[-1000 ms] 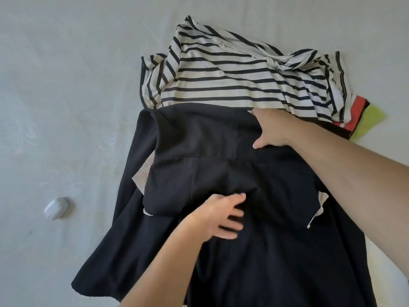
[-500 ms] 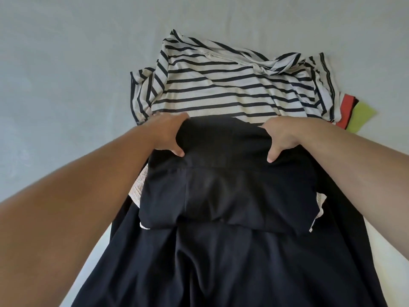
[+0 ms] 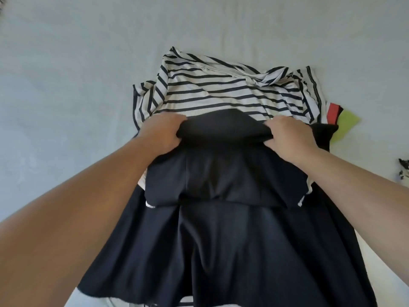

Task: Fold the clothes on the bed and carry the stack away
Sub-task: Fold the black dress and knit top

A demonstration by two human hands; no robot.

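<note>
Two bare hands grip the far, rolled edge of a black garment (image 3: pixel 221 229) spread across a pale bed (image 3: pixel 66 74): the left hand (image 3: pixel 162 134) curls its fingers around the fabric at one end of the fold, the right hand (image 3: pixel 287 138) pinches it at the other, and a thick dark band of cloth is bunched between them. The rest of the black garment falls away from the hands toward the person, lying in a wide flare over the sheet, with a shorter folded layer of the same dark cloth just below the knuckles. Directly beyond the hands, touching the gripped edge, lies a black-and-white striped top (image 3: pixel 221 89), rumpled along its far side. Past the right hand, partly tucked under the striped top, show a red cloth edge (image 3: pixel 333 111) and a lime-green piece (image 3: pixel 347 121). A small patterned scrap (image 3: pixel 404 169) sits at the frame's edge, well beyond the right forearm.
</note>
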